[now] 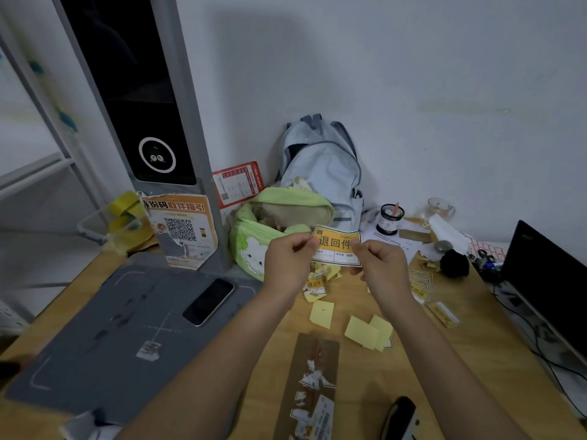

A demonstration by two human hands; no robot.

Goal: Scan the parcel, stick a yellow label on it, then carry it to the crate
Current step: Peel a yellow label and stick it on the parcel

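Note:
I hold a yellow label point(336, 246) with black characters up in front of me, above the wooden table. My left hand point(287, 263) pinches its left edge and my right hand point(382, 269) pinches its right edge. A flat brown parcel point(309, 385) with torn white sticker remains lies on the table near me, between my forearms. The grey scanner stand point(133, 100) with a dark screen rises at the left, and its grey base pad point(104, 328) spreads in front of it. No crate is in view.
A black phone point(209, 301) lies on the pad. Loose yellow backing papers point(368, 333) and spare labels point(443, 314) litter the table. A green pouch point(254, 236), a pale blue backpack point(320, 166), a dark jar point(389, 219) and a black monitor point(546, 281) ring the back and right.

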